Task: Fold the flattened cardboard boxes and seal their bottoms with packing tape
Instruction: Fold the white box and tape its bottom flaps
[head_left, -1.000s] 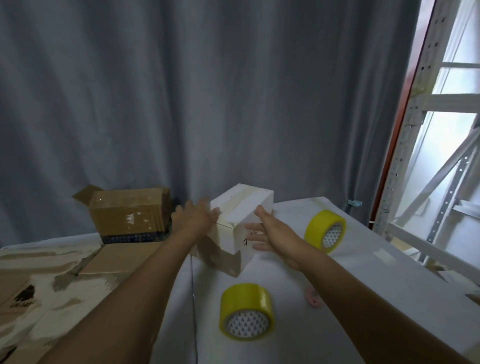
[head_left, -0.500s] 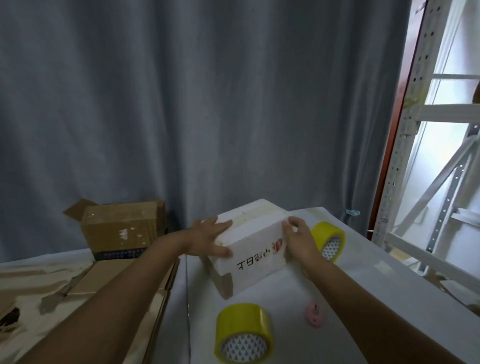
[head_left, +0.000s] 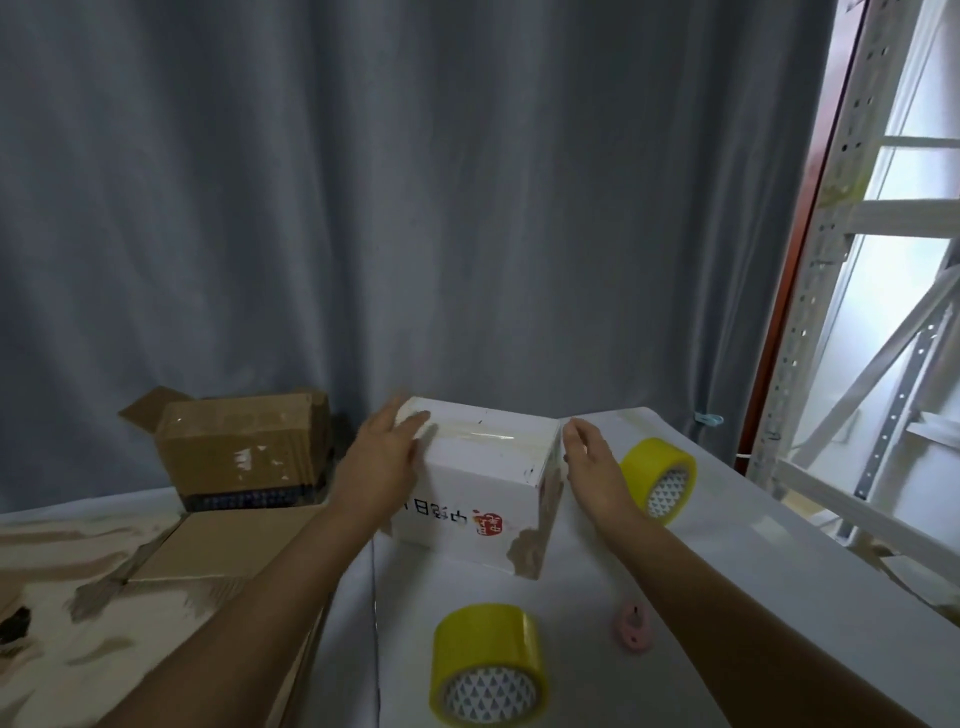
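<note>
Standing on the white table (head_left: 779, 597) between both hands: white box (head_left: 483, 483), taped face up, clear tape strip (head_left: 478, 434) along the top seam, printed side toward the camera and upside down. Left hand (head_left: 382, 457) lies flat against the box's left end, fingers straight, tips reaching over the top edge. Right hand (head_left: 592, 467) sits just beside the right end, fingers extended and relaxed; contact with the box cannot be told. Near yellow tape roll (head_left: 488, 665) stands on the table in front of the box; far yellow tape roll (head_left: 657, 478) behind the right hand. Pink object (head_left: 634, 623) near the right forearm. Brown box (head_left: 244, 452) at back left, flattened cardboard (head_left: 208, 545) before it
</note>
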